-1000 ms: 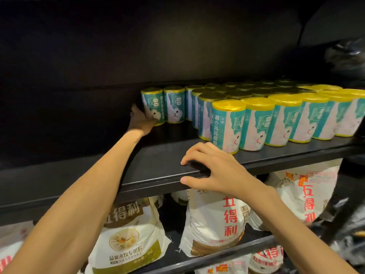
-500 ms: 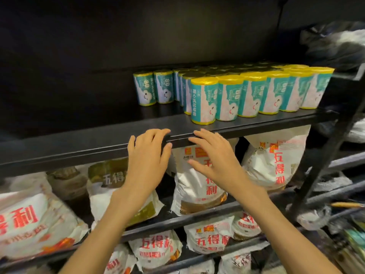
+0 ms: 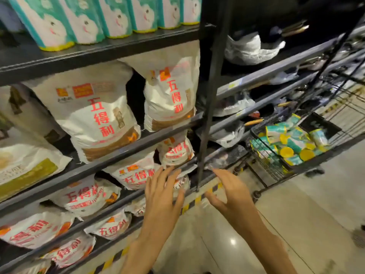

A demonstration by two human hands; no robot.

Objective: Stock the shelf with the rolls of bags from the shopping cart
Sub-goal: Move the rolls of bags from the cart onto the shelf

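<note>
Both hands, the left hand [image 3: 161,196] and right hand [image 3: 230,191], hang spread and empty before the flour sacks [image 3: 94,115], five rolls of bags [image 3: 83,22] stand on the top shelf [image 3: 110,50], many more heaped in the shopping cart [image 3: 276,167].

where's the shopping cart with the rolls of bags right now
In the head view the shopping cart stands on the floor at the right, just past the dark shelf post, beyond the empty right hand.
</note>
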